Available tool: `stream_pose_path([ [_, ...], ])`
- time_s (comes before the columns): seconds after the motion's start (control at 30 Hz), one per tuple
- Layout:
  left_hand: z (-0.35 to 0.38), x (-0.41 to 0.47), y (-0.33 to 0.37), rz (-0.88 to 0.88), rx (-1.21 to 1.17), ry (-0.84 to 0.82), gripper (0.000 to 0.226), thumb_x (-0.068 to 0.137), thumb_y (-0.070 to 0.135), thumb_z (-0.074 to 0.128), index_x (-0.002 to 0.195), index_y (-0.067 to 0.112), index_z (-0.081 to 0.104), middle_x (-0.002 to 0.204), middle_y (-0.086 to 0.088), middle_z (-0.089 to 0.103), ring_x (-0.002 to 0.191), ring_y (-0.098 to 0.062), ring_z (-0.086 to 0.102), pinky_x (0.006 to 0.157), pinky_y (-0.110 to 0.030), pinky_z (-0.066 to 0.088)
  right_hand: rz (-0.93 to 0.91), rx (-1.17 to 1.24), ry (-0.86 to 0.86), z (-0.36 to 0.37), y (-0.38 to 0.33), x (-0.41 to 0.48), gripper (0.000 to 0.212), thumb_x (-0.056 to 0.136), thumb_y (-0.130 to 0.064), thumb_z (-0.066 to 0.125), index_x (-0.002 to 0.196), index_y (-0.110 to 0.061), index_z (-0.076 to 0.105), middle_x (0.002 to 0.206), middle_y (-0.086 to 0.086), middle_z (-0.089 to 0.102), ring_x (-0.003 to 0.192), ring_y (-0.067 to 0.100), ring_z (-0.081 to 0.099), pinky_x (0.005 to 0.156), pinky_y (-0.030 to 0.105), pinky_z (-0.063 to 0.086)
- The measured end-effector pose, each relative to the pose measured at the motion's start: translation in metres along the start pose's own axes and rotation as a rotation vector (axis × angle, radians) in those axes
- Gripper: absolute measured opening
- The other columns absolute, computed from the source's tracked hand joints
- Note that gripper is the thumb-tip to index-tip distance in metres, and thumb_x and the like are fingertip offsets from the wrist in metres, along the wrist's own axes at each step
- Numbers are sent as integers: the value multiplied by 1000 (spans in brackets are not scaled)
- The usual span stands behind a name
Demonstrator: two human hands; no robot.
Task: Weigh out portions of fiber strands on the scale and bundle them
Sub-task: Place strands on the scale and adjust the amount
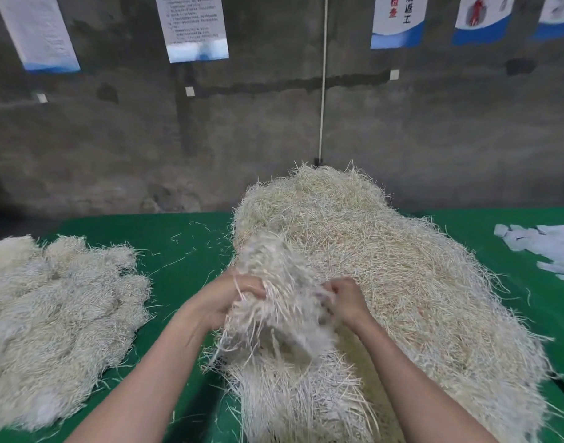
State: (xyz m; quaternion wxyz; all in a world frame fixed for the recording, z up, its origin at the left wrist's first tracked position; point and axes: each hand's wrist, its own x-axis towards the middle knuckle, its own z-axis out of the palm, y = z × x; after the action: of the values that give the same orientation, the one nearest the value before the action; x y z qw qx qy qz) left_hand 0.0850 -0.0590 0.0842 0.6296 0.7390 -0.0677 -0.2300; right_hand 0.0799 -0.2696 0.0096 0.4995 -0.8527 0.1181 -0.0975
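The left grip (231, 295) and right grip (346, 298) both clutch a blurred bunch of pale cream fiber strands (274, 276) just above a large loose heap (395, 251) of such strands. Leftward, a whitish strand pile (50, 314) lies on the green bench (185, 247)

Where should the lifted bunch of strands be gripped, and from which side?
Around its waist, from both flanks, as the left hand and right hand grip it: the bunch is long and loose, with ends fanning out, so a mid-length hold likely keeps strands together.
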Motion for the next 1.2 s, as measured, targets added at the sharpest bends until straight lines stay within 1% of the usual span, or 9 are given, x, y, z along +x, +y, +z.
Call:
stream_pose_path([
  [0.17,-19,4,13,235,-740,21,19,61,-1,61,80,3,59,69,-8,60,58,-21,58,56,-40,58,185,-250,-133,13,58,-16,32,88,2,54,59,-10,48,62,1,53,52,12,55,61,26,57],
  [0.33,-12,-5,18,284,-545,57,26,64,5,56,43,19,61,53,1,54,45,-12,54,56,-38,54,10,-363,-180,2,30,-25,29,83,9,53,92,-18,59,96,-1,60,75,12,61,67,23,55],
  [0.43,-2,-12,9,252,-555,46,23,65,2,52,47,11,62,57,-4,58,49,-15,58,58,-35,54,-254,230,252,-21,-30,-35,30,89,-12,57,114,-30,56,122,-8,56,85,1,59,69,22,52],
  [0.6,27,-32,-7,253,-2,60,15,80,-5,51,77,7,58,91,10,54,84,-2,51,82,-20,43,-317,550,-313,-3,-96,-85,82,64,-86,39,135,-66,6,121,-53,19,115,-10,37,93,31,32],
  [0.77,32,-53,-26,158,522,63,27,93,10,51,119,6,54,110,-7,59,75,-11,62,62,-21,54,-56,400,-173,47,-96,-104,61,64,-70,61,115,-40,46,120,1,56,95,8,59,65,6,49],
  [0.87,29,-66,-49,192,177,352,71,74,14,76,134,23,41,142,3,41,115,-16,54,92,-29,49,151,417,47,53,-88,-91,52,84,-64,47,104,-16,44,80,-2,45,64,8,45,40,11,35],
  [1.0,37,-95,-74,418,-176,755,60,65,32,83,113,46,51,127,21,48,118,-4,48,92,-23,40,156,453,212,63,-87,-91,54,87,-60,46,92,-6,53,68,2,48,48,7,42,39,16,36],
  [1.13,33,-95,-69,95,-784,174,93,62,69,64,144,41,30,155,0,24,139,-25,27,112,-53,21,-10,526,131,71,-103,-112,43,92,-44,51,131,-27,46,91,-2,50,48,-1,40,39,12,37],
  [1.2,22,-92,-58,28,-862,154,90,64,74,59,143,39,33,154,-9,25,139,-32,29,111,-56,24,-123,306,-14,80,-95,-127,47,89,-48,50,128,-63,29,142,0,33,101,6,54,78,31,56],
])
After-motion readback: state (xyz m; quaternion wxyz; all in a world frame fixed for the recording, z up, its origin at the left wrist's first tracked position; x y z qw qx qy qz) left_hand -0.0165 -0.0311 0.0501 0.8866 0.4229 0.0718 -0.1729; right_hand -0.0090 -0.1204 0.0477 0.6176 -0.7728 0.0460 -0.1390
